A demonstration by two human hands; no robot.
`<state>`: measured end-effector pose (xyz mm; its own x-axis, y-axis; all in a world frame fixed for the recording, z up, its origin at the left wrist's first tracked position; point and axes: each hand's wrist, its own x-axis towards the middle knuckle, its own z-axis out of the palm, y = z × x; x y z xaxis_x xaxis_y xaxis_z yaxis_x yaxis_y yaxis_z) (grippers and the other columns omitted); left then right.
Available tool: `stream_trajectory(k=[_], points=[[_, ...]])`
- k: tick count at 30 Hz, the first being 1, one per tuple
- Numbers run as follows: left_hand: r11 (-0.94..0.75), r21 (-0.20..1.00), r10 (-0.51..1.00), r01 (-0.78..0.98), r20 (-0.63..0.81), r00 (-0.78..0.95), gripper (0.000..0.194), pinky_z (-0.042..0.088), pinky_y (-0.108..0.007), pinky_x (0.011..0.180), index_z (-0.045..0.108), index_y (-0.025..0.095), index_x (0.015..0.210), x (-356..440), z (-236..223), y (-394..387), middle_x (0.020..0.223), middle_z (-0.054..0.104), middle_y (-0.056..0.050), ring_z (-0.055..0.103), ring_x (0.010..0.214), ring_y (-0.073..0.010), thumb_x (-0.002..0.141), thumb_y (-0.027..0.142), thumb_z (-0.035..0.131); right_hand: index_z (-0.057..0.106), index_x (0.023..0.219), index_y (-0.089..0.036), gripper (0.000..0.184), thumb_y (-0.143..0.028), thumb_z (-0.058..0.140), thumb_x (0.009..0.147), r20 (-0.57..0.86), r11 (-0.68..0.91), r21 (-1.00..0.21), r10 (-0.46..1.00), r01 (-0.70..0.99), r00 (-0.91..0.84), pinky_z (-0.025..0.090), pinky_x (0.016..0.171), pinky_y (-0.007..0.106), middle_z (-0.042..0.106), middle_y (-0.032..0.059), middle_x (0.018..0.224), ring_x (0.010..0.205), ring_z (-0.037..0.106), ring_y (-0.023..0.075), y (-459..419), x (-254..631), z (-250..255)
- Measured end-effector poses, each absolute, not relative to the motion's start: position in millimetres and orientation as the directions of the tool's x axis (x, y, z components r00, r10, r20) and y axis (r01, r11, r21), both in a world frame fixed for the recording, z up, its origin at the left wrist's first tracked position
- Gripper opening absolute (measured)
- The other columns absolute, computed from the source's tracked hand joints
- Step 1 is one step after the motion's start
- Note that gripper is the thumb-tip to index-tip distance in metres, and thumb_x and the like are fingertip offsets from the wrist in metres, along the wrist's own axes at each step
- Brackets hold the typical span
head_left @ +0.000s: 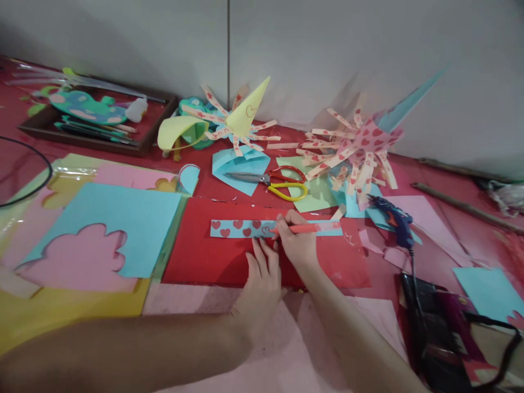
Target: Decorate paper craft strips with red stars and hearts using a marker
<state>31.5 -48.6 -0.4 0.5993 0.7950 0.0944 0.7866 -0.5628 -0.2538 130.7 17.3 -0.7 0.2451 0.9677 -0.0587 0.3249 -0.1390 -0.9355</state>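
A light blue paper strip (223,231) lies across a red sheet (200,256). Red hearts fill its left part, and a heart outline sits by the pen tip. My right hand (298,245) is closed around a red-orange marker pen (305,227), its tip on the strip. The right part of the strip is partly covered by the pen and hand. My left hand (262,273) lies flat with fingers stretched out, fingertips at the strip's lower edge. Scissors (266,179) with one red and one yellow handle rest beyond the red sheet, on blue paper (245,158).
A brown tray (145,136) with brushes stands back left. Paper cones with strips, one yellow (249,112) and one blue (409,103), stand along the wall. A glue gun (395,218) lies right, its cord by a black bag (434,338). Cut paper sheets (143,213) are stacked left.
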Motion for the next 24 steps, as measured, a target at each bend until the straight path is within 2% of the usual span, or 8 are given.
stream_trajectory(k=[5,9,16,21,24], points=[[-0.548,-0.368,0.777,0.751,0.109,0.620,0.062,0.049,-0.043,0.080,0.051,-0.002,0.119,32.2,-0.8,-48.7,0.115,0.056,-0.026,0.054,0.107,-0.0377,0.079,0.045,0.049,0.031,0.053,-0.021,0.032,-0.031,0.046,0.079,-0.047,-0.122,-0.937,0.972,0.326,0.230,0.037,0.042,0.021,0.043,-0.0070,0.046,0.040,0.045,0.0076,17.9,130.2,-2.0],[-0.534,-0.414,0.774,0.737,0.112,0.624,0.067,0.049,-0.042,0.080,0.051,-0.003,0.118,32.4,-0.3,-48.5,0.115,0.056,-0.027,0.054,0.107,-0.0379,0.077,0.050,0.049,0.031,0.052,-0.021,0.033,-0.032,0.046,0.080,-0.046,-0.112,-0.940,0.977,0.321,0.206,0.035,0.041,0.021,0.041,-0.0074,0.045,0.038,0.041,0.0069,17.4,130.6,-4.1],[-0.542,-0.410,0.765,0.734,0.122,0.633,0.068,0.049,-0.043,0.080,0.051,-0.004,0.118,31.5,-0.5,-48.6,0.115,0.055,-0.028,0.054,0.106,-0.0385,0.077,0.050,0.049,0.031,0.052,-0.021,0.036,-0.035,0.049,0.079,-0.047,-0.106,-0.952,0.978,0.288,0.201,0.035,0.039,0.021,0.038,-0.0086,0.040,0.034,0.042,0.0069,17.8,130.9,-5.5],[-0.533,-0.393,0.774,0.749,0.131,0.620,0.069,0.049,-0.041,0.080,0.052,-0.003,0.117,31.9,0.5,-48.5,0.113,0.057,-0.027,0.055,0.106,-0.0377,0.076,0.052,0.050,0.032,0.053,-0.022,0.036,-0.038,0.051,0.078,-0.106,-0.146,-0.975,0.968,0.167,0.229,0.037,0.034,0.020,0.043,-0.0089,0.037,0.030,0.043,0.0078,19.5,130.2,-1.9],[-0.534,-0.407,0.771,0.741,0.126,0.624,0.068,0.049,-0.041,0.080,0.052,-0.002,0.117,31.8,0.8,-48.6,0.114,0.057,-0.026,0.054,0.106,-0.0373,0.076,0.052,0.050,0.033,0.053,-0.022,0.036,-0.039,0.052,0.078,-0.115,-0.155,-0.975,0.966,0.160,0.232,0.036,0.033,0.020,0.045,-0.0088,0.037,0.029,0.044,0.0079,19.6,129.5,-0.5]])
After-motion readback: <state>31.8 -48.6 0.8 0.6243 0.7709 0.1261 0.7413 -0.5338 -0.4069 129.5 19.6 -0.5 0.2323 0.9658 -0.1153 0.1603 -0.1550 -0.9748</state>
